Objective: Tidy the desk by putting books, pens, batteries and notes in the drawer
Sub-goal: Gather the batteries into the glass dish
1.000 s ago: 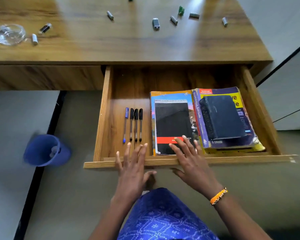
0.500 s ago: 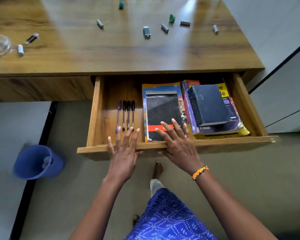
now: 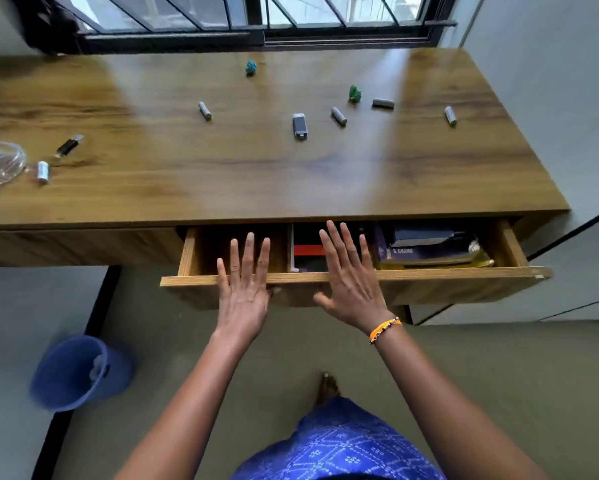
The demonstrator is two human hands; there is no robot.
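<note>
The drawer (image 3: 356, 273) now sits mostly pushed under the tabletop (image 3: 256, 174); left hand (image 3: 244, 282) and right hand (image 3: 351, 278) press its front, fingers straight. Books (image 3: 429, 249) lie inside; batteries (image 3: 338, 116) remain behind it, so closing looks premature.

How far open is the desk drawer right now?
Partly open. The drawer juts a short way out from under the desk, books showing inside; left hand and right hand lie flat on its front.

Bright window (image 3: 256, 12) daylight, glare streaks across desk (image 3: 152, 188), wide-angle edge distortion.
</note>
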